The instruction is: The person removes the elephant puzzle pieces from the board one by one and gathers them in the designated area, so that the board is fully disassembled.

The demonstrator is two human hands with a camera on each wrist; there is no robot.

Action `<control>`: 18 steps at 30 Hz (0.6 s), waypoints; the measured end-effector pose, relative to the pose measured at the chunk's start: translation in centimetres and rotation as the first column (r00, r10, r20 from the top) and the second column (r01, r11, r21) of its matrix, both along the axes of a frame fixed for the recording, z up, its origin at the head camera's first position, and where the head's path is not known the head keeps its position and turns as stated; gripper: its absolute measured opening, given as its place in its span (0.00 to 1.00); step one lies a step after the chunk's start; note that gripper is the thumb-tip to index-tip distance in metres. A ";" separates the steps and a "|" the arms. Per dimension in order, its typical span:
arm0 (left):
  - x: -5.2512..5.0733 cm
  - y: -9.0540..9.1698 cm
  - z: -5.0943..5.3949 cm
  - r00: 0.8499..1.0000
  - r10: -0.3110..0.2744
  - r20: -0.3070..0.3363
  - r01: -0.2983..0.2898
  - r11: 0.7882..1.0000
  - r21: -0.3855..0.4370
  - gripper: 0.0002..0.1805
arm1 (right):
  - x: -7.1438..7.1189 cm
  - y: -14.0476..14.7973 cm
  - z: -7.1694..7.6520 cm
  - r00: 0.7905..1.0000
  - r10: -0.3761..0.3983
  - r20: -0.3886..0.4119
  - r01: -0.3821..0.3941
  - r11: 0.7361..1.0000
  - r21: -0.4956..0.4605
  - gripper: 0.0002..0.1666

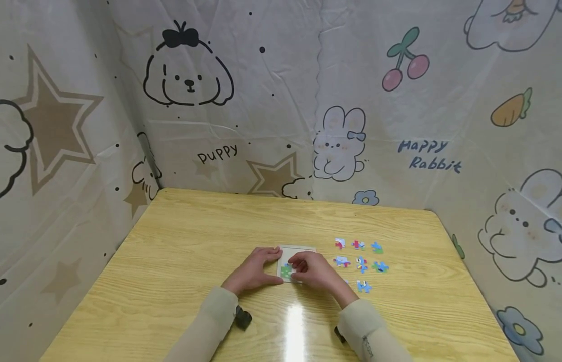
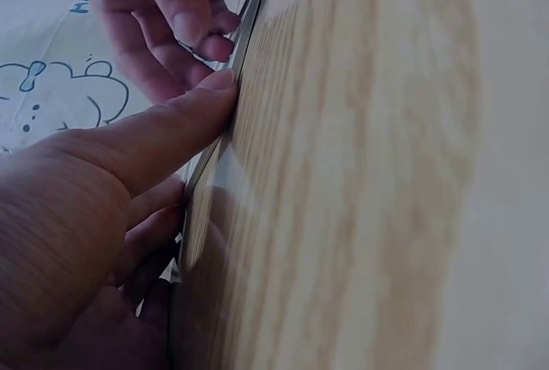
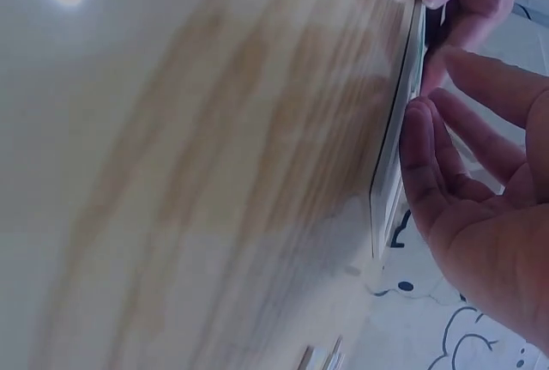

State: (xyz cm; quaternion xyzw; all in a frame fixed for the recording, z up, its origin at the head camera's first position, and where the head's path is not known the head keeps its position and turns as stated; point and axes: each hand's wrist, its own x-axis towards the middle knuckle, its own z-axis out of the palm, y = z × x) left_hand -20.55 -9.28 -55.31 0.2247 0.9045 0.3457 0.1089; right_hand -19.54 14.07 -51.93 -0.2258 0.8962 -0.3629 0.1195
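A pale square puzzle tray [image 1: 297, 248] lies on the table, with green puzzle pieces [image 1: 286, 272] in its near left corner. My left hand [image 1: 255, 270] grips the tray's left side, fingers at the far corner and thumb at the near one. The left wrist view shows that thumb [image 2: 184, 121] against the tray's edge. Over the tray, my right hand [image 1: 313, 270] has its fingers bent and pinches a small puzzle piece, mostly hidden by the fingers; a bit of blue shows beside them. In the right wrist view, its fingertips [image 3: 418, 125] are low at the tray.
Right of the tray, several loose puzzle pieces [image 1: 362, 264] lie in rough rows on the wooden table [image 1: 208, 226]; one is partly hidden behind my right wrist. A printed cloth [image 1: 271, 100] hangs around the table's back and sides.
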 end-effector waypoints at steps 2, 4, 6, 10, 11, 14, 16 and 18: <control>0.0 0.0 0.0 1.000 -0.001 0.003 0.001 1.000 0.000 0.45 | -0.1 -0.3 0.0 1.000 -0.003 0.001 0.003 1.000 0.005 0.16; 0.0 0.0 -0.1 1.000 -0.005 0.003 0.004 1.000 0.006 0.45 | -0.1 -0.4 0.0 1.000 -0.006 0.003 0.006 1.000 0.014 0.16; 0.0 0.0 -0.1 1.000 -0.005 0.005 0.005 1.000 0.009 0.45 | -0.1 -0.5 -0.1 1.000 -0.011 0.010 0.011 1.000 0.018 0.16; 0.1 0.0 0.0 1.000 -0.001 0.006 0.001 1.000 0.012 0.44 | -0.3 -0.7 -0.2 0.999 -0.013 0.031 0.013 1.000 0.019 0.17; 0.1 0.0 0.0 1.000 -0.001 0.004 0.001 1.000 0.014 0.44 | -0.3 -0.7 -0.2 0.999 -0.010 0.034 0.009 1.000 0.018 0.17; 0.1 0.0 0.2 1.000 -0.006 0.000 0.006 1.000 0.021 0.44 | -0.4 -0.8 -0.1 0.999 -0.015 0.049 0.015 1.000 0.013 0.18; 0.2 0.0 0.3 1.000 -0.008 -0.002 0.008 1.000 0.023 0.44 | -0.4 -1.0 0.0 0.998 -0.019 0.056 0.018 1.000 0.011 0.18; 0.2 0.0 0.3 1.000 -0.008 -0.004 0.008 1.000 0.022 0.44 | -0.4 -1.1 0.0 0.998 -0.026 0.064 0.026 1.000 0.013 0.19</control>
